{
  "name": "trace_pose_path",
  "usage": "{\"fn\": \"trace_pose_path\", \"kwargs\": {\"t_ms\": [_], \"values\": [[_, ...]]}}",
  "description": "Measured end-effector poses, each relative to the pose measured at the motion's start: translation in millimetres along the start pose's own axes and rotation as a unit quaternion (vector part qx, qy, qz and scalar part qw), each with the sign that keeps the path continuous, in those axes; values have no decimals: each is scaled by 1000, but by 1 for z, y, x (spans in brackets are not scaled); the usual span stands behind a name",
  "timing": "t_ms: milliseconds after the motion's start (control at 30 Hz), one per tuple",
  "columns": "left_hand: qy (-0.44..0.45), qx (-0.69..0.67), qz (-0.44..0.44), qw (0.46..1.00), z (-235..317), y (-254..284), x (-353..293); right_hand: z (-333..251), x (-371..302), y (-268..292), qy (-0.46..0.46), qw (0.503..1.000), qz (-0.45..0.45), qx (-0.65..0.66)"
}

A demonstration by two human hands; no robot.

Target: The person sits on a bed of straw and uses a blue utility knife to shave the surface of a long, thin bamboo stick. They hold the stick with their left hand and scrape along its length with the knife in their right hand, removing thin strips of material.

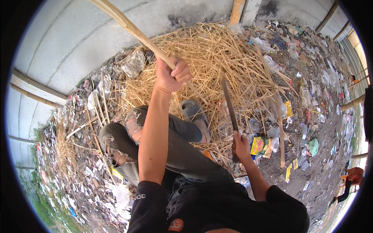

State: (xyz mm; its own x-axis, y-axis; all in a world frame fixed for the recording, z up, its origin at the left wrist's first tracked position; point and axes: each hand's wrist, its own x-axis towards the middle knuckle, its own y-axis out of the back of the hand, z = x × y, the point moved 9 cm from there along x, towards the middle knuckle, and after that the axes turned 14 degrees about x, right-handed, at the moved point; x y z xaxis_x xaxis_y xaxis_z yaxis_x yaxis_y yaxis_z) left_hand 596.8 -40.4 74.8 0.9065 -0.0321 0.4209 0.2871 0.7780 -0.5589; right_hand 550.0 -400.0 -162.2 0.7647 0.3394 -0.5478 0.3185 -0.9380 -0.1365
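My left hand is closed round a pale split bamboo strip, raised in front of me. The strip slants from the upper left down through my fist, and its thinner lower end points toward the shavings. In my right hand is the handle of a long machete, its dark blade pointing up and away from me. The blade is apart from the bamboo, to its right. A large heap of straw-coloured bamboo shavings lies beyond my bent legs, around my grey sandal.
Litter and plastic scraps cover the dirt ground on both sides. A yellow-and-green packet lies beside my right hand. Grey concrete panels form a wall ahead and left. Several loose strips lie left of my knees.
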Motion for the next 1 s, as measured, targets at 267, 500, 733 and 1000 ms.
{"fn": "trace_pose_path", "kwargs": {"t_ms": [267, 500, 733, 1000], "values": [[1, -13, -125, 992, -4, 4, 4, -113, -38, -60, 287, 935, -123, 167], [-27, -7, -170, 985, 0, 0, -4, -2, 11, 6, -96, 995, 6, -42], [-31, 414, 357, 837, 36, 50, -15, -132, -5, -47, 145, 980, -22, 132], [-176, 325, 400, 839, 17, 30, -24, -129, -18, -56, 160, 983, -74, 47]]}}
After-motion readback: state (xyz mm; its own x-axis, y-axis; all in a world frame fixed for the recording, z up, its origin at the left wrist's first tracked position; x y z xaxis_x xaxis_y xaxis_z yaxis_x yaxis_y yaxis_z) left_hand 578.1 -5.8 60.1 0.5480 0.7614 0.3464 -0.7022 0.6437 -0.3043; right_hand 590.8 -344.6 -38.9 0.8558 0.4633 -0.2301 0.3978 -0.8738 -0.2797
